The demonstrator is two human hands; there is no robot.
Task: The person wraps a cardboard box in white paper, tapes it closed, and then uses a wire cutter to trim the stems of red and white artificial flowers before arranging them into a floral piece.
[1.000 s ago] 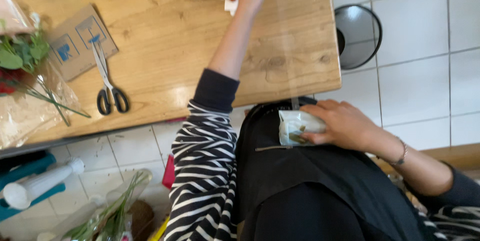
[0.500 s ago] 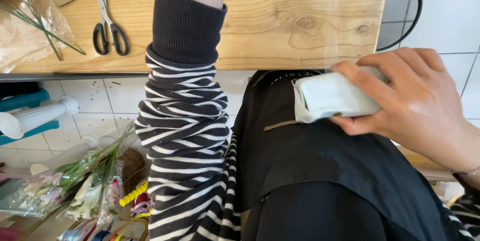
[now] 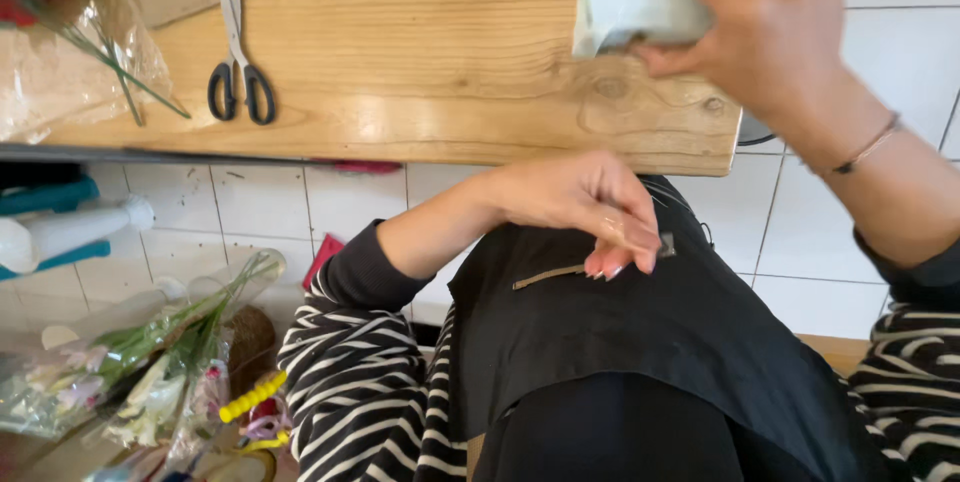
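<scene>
Head view, L to R, all placed vs the wooden tabletop [image 3: 400, 92]. Far L edge of tabletop: cellophane-wrapped stems and greens [image 3: 60, 52], lying flat, wrap loose, prob. parked out of the work area. Just R of them, black-handled scissors [image 3: 238, 62] lie flat, blades pointing away from the person, handles toward the near edge so easy to grab. Below the tabletop, L: white spray bottle [image 3: 70, 232] on its side, and lower down more wrapped flowers [image 3: 130, 372] in a heap on the floor side. Centre, just below the tabletop's near edge: left hand [image 3: 580, 207], loosely curled, holding nothing, fingertips resting on the black apron [image 3: 650, 342] next to its zip pocket, looks like it steadies the pocket cloth. Sleeve is striped. R, over the tabletop's R end: right hand [image 3: 760, 32], blurred, gripping a small pale packet [image 3: 635, 2] from above, fingers wrapped over its top. Packet is raised above the wood, not touching it, tilted; held high because the hand carries it. Thin bracelet on that wrist. White tiled floor [image 3: 900, 72] R of the tabletop.
</scene>
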